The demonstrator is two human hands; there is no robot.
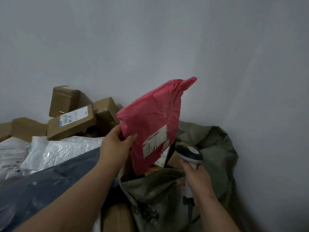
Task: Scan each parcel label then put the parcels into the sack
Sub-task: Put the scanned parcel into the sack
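parcel (150, 124) pinched by left hand (115, 144), upright, above sack (217, 148) | label (154, 141) just left of scanner (190, 155), gripped by right hand (197, 180)

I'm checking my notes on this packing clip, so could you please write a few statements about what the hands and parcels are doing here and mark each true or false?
1. The left hand holds the pink parcel by its edge. True.
2. The pink parcel's label faces away from the camera. False: the white label faces the camera.
3. The right hand holds the scanner. True.
4. The pink parcel lies flat on the white mailers. False: it is held up above the open sack.
5. Cardboard boxes are piled against the wall behind the mailers. True.
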